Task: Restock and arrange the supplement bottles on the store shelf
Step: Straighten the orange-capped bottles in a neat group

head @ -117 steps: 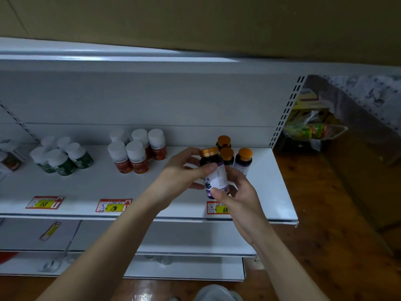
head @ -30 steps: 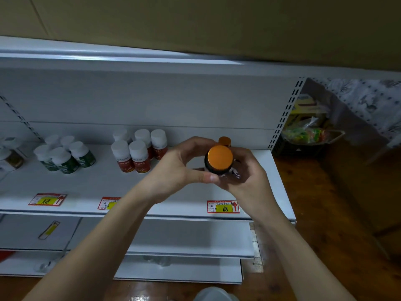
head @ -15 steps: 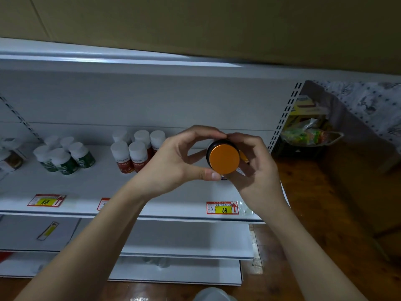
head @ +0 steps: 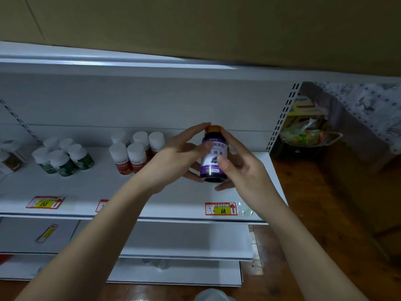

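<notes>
A dark bottle point(head: 213, 157) with an orange cap and a purple-and-white label stands upright in the air above the white shelf point(head: 134, 192). My left hand point(head: 178, 158) holds it from the left, thumb on the label, a finger on the cap. My right hand point(head: 240, 170) holds it from the right, thumb on the label. The other orange-capped bottles on the shelf are hidden behind my hands. Several white-capped bottles with red-orange labels point(head: 130, 155) stand left of my hands.
Farther left stand several white-capped green-label bottles point(head: 63, 158). Price tags point(head: 221, 209) lie along the shelf's front edge. Lower shelves point(head: 173, 240) sit below. A basket of packaged goods point(head: 308, 135) is on the brown floor to the right.
The bottle was tipped with its orange cap facing me; it now stands upright with the label towards me. Both hands kept hold of it and sit slightly lower.
</notes>
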{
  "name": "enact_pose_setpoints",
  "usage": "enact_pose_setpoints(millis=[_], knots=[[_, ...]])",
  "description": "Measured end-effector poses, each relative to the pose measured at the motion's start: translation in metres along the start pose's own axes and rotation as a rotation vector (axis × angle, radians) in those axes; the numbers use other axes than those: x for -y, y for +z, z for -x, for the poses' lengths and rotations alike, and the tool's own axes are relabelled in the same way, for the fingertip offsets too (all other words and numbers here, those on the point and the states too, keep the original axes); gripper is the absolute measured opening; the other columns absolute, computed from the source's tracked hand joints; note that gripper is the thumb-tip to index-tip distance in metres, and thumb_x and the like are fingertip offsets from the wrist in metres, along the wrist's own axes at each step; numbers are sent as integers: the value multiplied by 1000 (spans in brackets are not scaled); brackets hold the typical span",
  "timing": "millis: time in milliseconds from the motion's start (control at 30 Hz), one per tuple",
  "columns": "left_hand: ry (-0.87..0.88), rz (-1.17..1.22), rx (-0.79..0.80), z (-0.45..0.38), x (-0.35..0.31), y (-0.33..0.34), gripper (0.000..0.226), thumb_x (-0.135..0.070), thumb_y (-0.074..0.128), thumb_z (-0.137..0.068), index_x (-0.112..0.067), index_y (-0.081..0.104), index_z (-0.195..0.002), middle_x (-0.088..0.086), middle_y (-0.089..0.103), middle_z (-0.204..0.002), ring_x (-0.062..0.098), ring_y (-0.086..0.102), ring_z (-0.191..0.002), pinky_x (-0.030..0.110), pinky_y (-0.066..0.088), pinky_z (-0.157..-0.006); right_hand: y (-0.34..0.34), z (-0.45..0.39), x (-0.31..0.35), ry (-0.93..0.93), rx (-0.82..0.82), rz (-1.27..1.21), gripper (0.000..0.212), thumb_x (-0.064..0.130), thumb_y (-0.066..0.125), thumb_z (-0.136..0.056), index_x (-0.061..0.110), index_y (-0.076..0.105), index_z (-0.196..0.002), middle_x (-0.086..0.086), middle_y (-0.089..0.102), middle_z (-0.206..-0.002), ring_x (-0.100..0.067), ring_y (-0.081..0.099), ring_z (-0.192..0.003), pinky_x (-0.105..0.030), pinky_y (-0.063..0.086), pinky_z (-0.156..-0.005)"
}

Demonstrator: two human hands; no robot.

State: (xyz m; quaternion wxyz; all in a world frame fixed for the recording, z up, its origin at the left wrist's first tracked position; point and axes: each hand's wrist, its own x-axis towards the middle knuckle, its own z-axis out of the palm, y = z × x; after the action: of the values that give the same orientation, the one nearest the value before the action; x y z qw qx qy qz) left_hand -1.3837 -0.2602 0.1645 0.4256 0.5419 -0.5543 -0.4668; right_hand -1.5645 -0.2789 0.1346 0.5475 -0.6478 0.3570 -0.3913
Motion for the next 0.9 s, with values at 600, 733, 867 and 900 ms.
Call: enact_pose_setpoints(millis=[600,733,867,900], knots=[[-248,38,-95,-14,-22,6,61,-52,57,-94,7,68,-91,21,67,-60,30,66,-49,27,53,-47,5,-22,42,309,-206,-25,55,46,39,-101,3,67,-83,-19,64,-57,-23,53,-39,-21,39,-38],[-252,41,-86,-14,-22,7,59,-51,57,-95,7,68,-93,21,67,-61,29,66,-50,26,53,-47,7,-19,44,304,-212,-24,52,45,42,-100,4,67,-82,-20,65,-58,-24,55,-40,-24,44,-41],[-203,61,-80,-12,-21,7,43,-44,58,-97,-3,68,-107,25,72,-75,30,71,-60,27,56,-53,7,-16,43,250,-225,-42,34,37,49,-100,16,69,-84,-13,67,-59,-27,60,-46,-31,54,-44],[-175,56,-87,-12,-20,7,39,-41,59,-97,-6,67,-112,24,73,-80,29,72,-64,27,57,-55,6,-15,42,222,-223,-51,28,34,50,-100,22,71,-85,-7,70,-62,-28,64,-51,-35,58,-48]])
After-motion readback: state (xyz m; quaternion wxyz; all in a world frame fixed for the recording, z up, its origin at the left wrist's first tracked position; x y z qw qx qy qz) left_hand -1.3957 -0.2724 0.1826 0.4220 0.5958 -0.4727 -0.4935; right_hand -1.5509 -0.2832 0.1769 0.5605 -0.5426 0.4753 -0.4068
